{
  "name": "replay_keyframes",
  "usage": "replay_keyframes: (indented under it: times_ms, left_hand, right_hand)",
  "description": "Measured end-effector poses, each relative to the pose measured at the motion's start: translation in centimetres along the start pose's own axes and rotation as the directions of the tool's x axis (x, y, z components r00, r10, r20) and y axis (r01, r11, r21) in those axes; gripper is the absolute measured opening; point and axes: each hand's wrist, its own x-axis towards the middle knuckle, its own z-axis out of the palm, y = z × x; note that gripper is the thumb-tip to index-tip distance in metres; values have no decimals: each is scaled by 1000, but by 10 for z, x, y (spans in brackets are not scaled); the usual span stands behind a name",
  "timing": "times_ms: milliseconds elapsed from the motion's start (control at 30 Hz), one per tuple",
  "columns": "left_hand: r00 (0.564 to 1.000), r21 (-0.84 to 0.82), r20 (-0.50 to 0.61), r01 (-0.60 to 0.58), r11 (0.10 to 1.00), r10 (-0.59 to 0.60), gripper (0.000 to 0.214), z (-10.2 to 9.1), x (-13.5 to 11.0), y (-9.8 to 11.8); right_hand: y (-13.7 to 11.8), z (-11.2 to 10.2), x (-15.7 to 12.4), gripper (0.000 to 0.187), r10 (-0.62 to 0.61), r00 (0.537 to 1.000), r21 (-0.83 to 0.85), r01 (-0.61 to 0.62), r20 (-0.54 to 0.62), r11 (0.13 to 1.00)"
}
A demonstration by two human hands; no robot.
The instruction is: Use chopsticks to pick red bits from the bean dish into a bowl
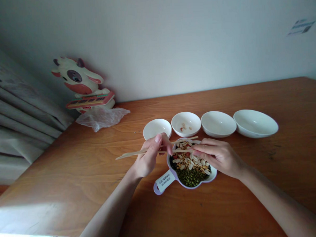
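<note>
My left hand (152, 154) is closed around a pair of wooden chopsticks (132, 154), which lie roughly level and point left and right. The fingers of my right hand (219, 156) pinch the right end of one chopstick; the other chopstick's end sticks out a little higher. Beneath both hands sits a white-and-lilac handled dish (212, 177) with a lobed rim and a paper label on its handle. Green mung beans (190, 176), yellow beans and pale peanut halves (191, 162) fill it, with some reddish pieces; the chopsticks and fingers hide part of the contents.
Several white bowls stand in a row behind the dish. One bowl (186, 123) has a few peanut pieces inside. A cow-shaped toy keyboard (85, 83) and a crumpled clear plastic bag (101, 117) are at the back left, beside a grey curtain (21, 114). The wall bounds the wooden table (84, 177).
</note>
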Motion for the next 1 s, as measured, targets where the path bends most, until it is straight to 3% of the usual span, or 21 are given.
replay_keyframes:
  times_ms: [200, 367, 533, 667, 867, 1000]
  left_hand:
    - [996, 20, -86, -22, 1000, 23, 64, -1, -1, -5]
    - [994, 75, -110, 9, 997, -1, 86, -4, -5, -7]
    - [987, 127, -151, -26, 992, 45, 100, -5, -3, -5]
    - [990, 174, -131, -30, 984, 53, 89, 0, 3, 4]
    - [1000, 173, -14, -24, 985, 27, 87, 5, 4, 6]
    - [1000, 150, -16, -18, 988, 21, 82, 4, 2, 0]
  right_hand:
    - [-2, -4, -2, 14, 169, 986, 30, -169, -5, 985]
    - [-3, -10, -1, 15, 247, 964, 30, -246, -94, 969]
    - [-6, -13, 1, 19, 239, 964, 14, -239, -114, 971]
    - [-6, -12, 0, 19, 255, 961, 49, -251, -103, 967]
    - [-3, -5, 1, 18, 196, 980, 129, -198, 33, 972]
    - [-3, -4, 2, 18, 154, 984, 139, -165, 90, 976]
